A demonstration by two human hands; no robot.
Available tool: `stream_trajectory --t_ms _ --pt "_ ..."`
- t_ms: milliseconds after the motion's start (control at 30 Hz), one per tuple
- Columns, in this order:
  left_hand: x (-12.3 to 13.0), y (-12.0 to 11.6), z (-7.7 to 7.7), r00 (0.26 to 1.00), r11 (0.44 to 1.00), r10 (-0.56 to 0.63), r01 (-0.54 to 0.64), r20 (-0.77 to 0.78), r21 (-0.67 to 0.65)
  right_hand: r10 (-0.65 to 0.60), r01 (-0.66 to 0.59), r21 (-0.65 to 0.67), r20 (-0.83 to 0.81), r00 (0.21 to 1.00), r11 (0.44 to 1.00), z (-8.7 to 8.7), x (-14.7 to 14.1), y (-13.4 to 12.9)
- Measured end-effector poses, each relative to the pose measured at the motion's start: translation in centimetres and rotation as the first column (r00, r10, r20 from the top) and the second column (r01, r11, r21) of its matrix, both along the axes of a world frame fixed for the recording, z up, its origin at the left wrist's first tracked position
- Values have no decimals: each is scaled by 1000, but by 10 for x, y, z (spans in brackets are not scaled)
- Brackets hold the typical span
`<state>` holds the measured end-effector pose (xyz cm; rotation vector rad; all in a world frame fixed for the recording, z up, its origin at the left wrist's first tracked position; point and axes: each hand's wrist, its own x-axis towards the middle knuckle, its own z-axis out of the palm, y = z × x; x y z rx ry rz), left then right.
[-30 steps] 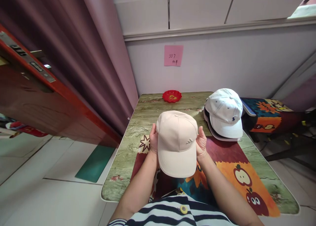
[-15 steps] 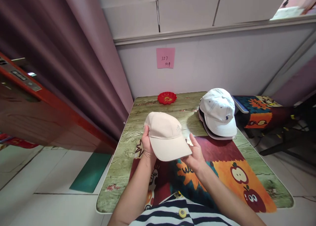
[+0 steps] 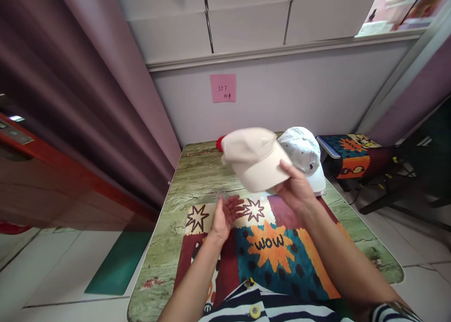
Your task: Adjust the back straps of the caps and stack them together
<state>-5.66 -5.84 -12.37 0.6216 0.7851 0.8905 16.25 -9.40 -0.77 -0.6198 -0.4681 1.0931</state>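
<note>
My right hand (image 3: 296, 188) grips a cream baseball cap (image 3: 252, 155) by the edge of its brim, thumb on top, and holds it up over the table. The cap is slightly blurred by motion. Below and to the left of it, my left hand (image 3: 225, 216) is apart from the cap, palm turned inward and fingers stretched out, holding nothing. Behind the cream cap, at the back right of the table, sits a white cap (image 3: 301, 148) with a small dark logo, partly covered from view.
The wood-patterned table (image 3: 155, 261) carries a colourful cloth mat (image 3: 271, 247). A red dish (image 3: 220, 143) at the back is mostly hidden by the cap. A pink note (image 3: 223, 88) is on the wall. To the right stands a cloth-covered bench (image 3: 352, 155).
The cream cap has risen and moved right and away from me in my right hand. My left hand has let go of it and dropped lower. The view has shifted a little.
</note>
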Motion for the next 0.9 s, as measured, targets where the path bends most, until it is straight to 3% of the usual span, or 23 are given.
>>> stream_trajectory --t_ms 100,200,267,367,467,567,767,833,900 --pt "0 -7 -23 962 984 -6 55 -274 171 -103 106 58 -62 993 993 39 44 17" --pt "-3 -11 -39 919 951 17 107 -394 289 -273 280 103 -74 959 954 48 85 25" --pt "-5 -13 -43 907 934 17 136 -421 330 -408 411 12 -97 908 911 31 108 24" --pt "-7 -16 -43 896 917 7 172 -445 360 -584 557 -251 -47 810 792 -17 132 16" --pt "-6 -17 -42 891 911 19 172 -454 375 -595 549 -522 96 798 653 -67 149 7" --pt "-5 -18 -43 886 910 25 172 -462 378 -567 516 -563 99 818 645 -96 160 2" --pt "-7 -18 -48 877 897 32 186 -479 402 -469 472 -382 108 877 795 -110 181 3" --pt "-7 -18 -49 874 892 33 192 -484 409 -508 521 -371 141 850 769 -117 185 4" --pt "-8 -18 -50 872 891 33 196 -488 410 -587 607 -411 190 787 680 -127 186 5"
